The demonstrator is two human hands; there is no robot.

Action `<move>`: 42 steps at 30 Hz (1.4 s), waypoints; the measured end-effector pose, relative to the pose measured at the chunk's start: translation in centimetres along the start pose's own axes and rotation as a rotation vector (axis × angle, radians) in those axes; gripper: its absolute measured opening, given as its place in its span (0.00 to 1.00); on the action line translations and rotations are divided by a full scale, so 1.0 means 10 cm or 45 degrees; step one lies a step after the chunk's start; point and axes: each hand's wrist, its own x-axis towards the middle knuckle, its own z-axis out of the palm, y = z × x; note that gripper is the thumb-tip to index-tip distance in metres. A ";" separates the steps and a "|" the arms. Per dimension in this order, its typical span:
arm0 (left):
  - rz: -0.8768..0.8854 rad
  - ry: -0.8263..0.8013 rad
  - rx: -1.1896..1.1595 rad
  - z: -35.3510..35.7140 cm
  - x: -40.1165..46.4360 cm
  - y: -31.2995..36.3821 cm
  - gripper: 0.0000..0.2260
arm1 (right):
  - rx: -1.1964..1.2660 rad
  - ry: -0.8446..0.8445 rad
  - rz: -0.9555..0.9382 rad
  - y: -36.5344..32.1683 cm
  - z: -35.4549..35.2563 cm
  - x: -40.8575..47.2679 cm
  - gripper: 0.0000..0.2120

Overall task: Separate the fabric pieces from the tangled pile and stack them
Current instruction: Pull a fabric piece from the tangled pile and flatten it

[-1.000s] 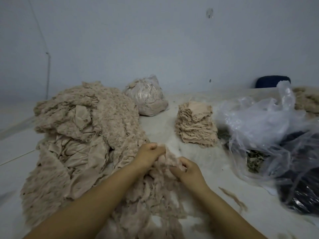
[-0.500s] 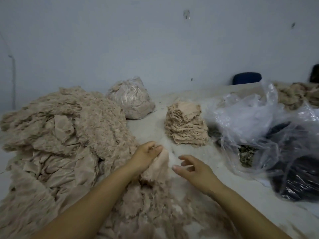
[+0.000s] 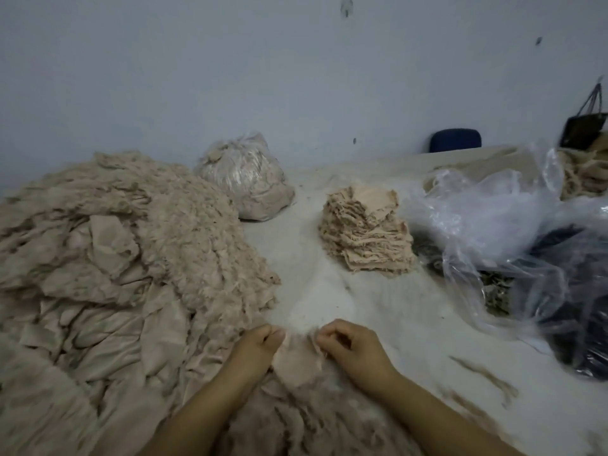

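Left hand (image 3: 260,348) and right hand (image 3: 350,345) each pinch an edge of one beige fabric piece (image 3: 296,358) stretched between them. Tangled pile (image 3: 125,264) sits at 10 o'clock of the hands, neat stack (image 3: 367,235) at 1 o'clock on the desk (image 3: 316,291).

A pale table (image 3: 316,291) carries everything. Left of the pinching hands (image 3: 260,347) sprawls the tangled pile (image 3: 115,274); beyond them stands the neat stack (image 3: 365,235), a tied bag (image 3: 246,182) farther back, loose plastic bags (image 3: 493,225) to the right.
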 end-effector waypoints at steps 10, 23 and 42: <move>-0.087 0.277 -0.620 -0.10 -0.02 0.37 0.11 | 0.218 -0.282 0.240 -0.17 -0.31 -0.22 0.10; 0.427 0.257 -0.166 0.52 0.23 0.73 0.17 | 0.637 -0.166 0.272 -0.25 -0.40 -0.03 0.12; 0.901 -0.196 1.000 -0.31 -0.54 -0.30 0.19 | -0.549 -0.223 -0.468 0.10 -0.22 -0.43 0.18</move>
